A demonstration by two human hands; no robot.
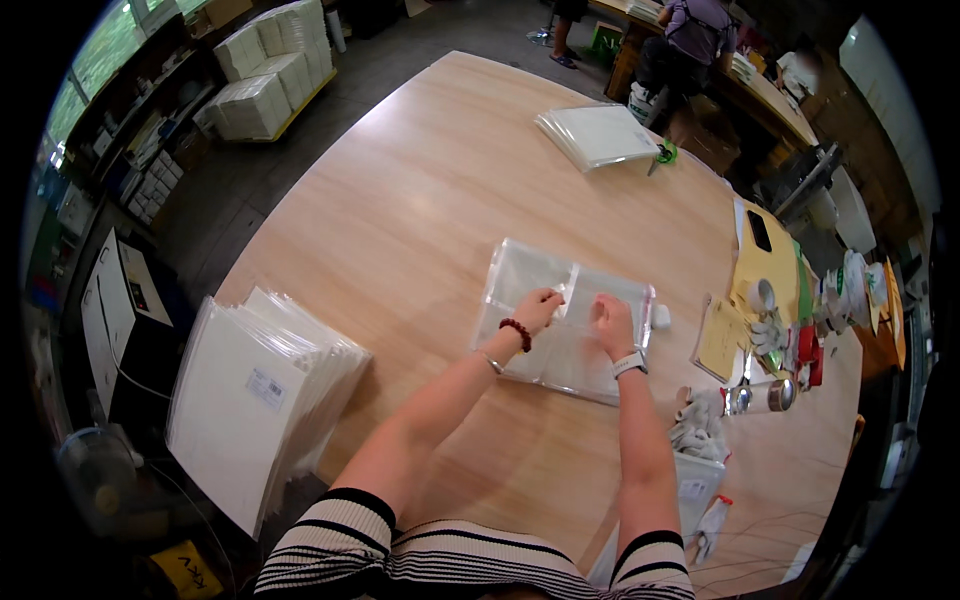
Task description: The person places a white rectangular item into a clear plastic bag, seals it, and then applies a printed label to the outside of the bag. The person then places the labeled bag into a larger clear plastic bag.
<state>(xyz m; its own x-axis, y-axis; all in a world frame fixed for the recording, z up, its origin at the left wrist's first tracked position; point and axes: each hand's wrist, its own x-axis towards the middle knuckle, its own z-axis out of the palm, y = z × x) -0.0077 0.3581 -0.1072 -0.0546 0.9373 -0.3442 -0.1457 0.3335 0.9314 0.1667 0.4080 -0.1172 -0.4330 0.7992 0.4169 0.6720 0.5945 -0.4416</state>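
Clear plastic bags [520, 268] lie flat on the table in front of me, in a stack with shiny edges. My left hand [538, 311], with a red bead bracelet and a bangle at the wrist, is over the middle of them. Its fingers are closed in a pinch beside a small whitish piece, and I cannot make out what they hold. Just to its right is my right hand [612, 328], wearing a pale watch. Its fingers are curled in and slightly blurred; anything in them is too small to name. A small white object [661, 316] sits at the bags' right edge.
Wrapped white boards [240, 370] are stacked at the table's left, and more wrapped sheets [605, 135] lie at the far edge by green-handled scissors [665, 153]. On the right are a notepad [718, 338], a tape roll [761, 294], a metallic flask [765, 397] and gloves [698, 432].
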